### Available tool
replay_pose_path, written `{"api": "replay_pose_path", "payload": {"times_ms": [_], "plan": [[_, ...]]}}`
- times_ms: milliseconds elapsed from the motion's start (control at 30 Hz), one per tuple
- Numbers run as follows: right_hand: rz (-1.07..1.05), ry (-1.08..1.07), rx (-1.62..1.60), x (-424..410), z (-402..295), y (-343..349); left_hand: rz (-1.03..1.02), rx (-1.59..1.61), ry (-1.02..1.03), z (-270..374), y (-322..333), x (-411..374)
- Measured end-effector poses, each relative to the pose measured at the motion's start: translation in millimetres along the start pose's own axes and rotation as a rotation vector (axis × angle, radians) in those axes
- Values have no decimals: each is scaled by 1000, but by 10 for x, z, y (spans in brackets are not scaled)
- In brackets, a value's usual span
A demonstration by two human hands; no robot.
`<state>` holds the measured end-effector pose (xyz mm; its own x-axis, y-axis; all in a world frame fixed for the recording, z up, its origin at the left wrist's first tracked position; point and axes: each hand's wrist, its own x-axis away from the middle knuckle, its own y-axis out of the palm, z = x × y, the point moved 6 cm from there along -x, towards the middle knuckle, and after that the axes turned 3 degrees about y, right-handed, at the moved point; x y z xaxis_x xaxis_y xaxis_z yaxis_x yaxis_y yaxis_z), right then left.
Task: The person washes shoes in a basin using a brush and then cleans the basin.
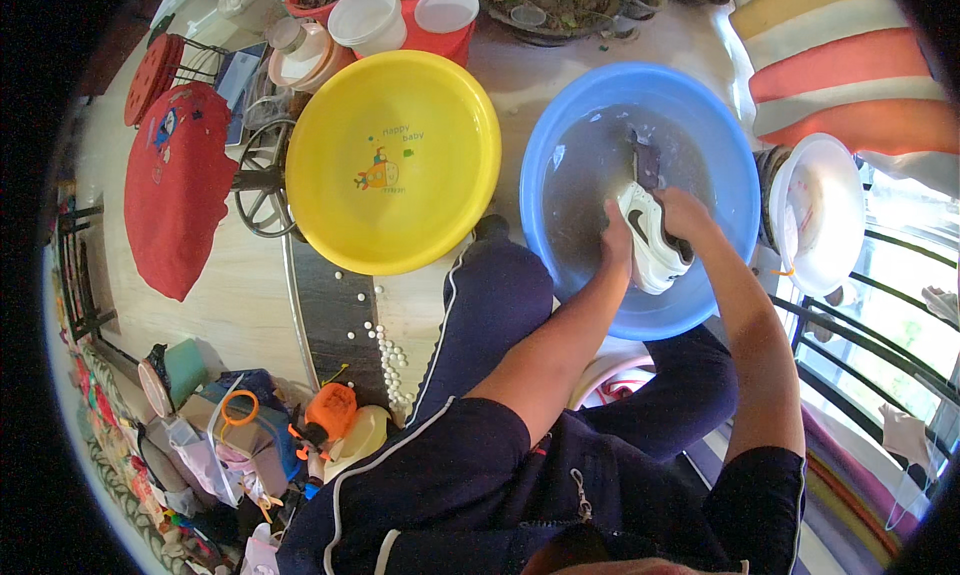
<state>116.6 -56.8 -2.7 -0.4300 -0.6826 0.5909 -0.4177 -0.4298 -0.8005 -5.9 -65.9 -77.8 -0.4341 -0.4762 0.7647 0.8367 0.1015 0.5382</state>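
A white sneaker [646, 234] with a dark swoosh is held over the blue plastic basin [529, 192], which contains murky grey water [577, 222]. My left hand [616, 237] grips the shoe along its left side. On the other side, my right hand [684, 215] is against the shoe near its dark opening, with some fingers hidden behind it. A dark, flat strip [646, 162] lies in the water just beyond the sneaker; whether it belongs to the shoe, I cannot tell.
Left of the blue basin is a yellow basin [427, 230] with a cartoon print. A red-covered seat [176, 192] stands farther left. At right, a white basin [832, 215] sits beside the black railing [862, 305]. Several small white balls [394, 365] are scattered near my knee.
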Motion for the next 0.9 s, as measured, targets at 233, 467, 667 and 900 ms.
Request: {"api": "replay_pose_path", "payload": {"times_ms": [233, 467, 667, 900], "plan": [[-430, -406, 43, 531, -580, -482, -64, 69, 28, 124, -227, -207], [-95, 0, -42, 198, -236, -150, -155, 69, -26, 179, 111, 117], [-413, -396, 58, 823, -506, -625, -325, 284, -22, 377, 162, 112], [-86, 55, 268, 770, -454, -723, -408, 78, 46, 489, 342, -21]]}}
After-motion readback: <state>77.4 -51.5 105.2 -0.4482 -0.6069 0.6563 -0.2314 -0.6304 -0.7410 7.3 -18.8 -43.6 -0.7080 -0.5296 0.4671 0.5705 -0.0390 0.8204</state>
